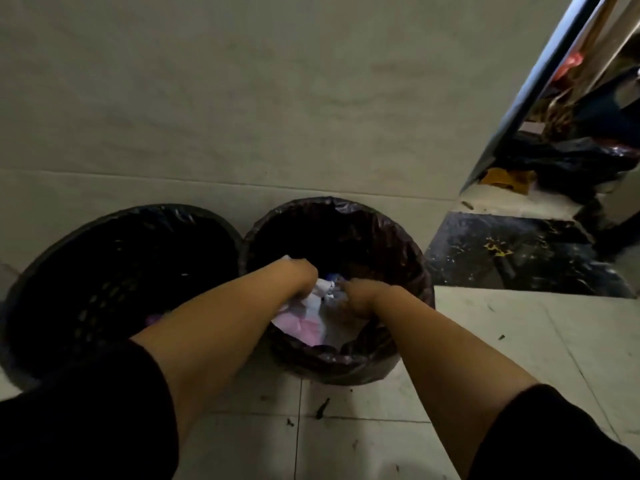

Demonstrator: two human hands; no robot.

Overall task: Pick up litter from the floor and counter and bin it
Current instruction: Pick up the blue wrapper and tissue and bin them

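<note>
Two round black bins stand against the wall on the tiled floor. Both my hands reach down into the right bin [408, 258], which is lined with a dark plastic bag. My left hand [299, 275] has its fingers curled on crumpled white paper litter [320, 294]. My right hand [360, 299] is a closed fist just right of that paper, touching the pile; what it holds is hidden. Pink and white paper [304, 327] lies in the bin below my hands. The left bin [69, 244] is a dark mesh basket with a liner.
Small dark scraps [322, 408] lie on the tiles in front of the right bin, and another speck [501, 337] to the right. A dark stone threshold [512, 254] and a doorway with black bags [568, 161] are at the upper right.
</note>
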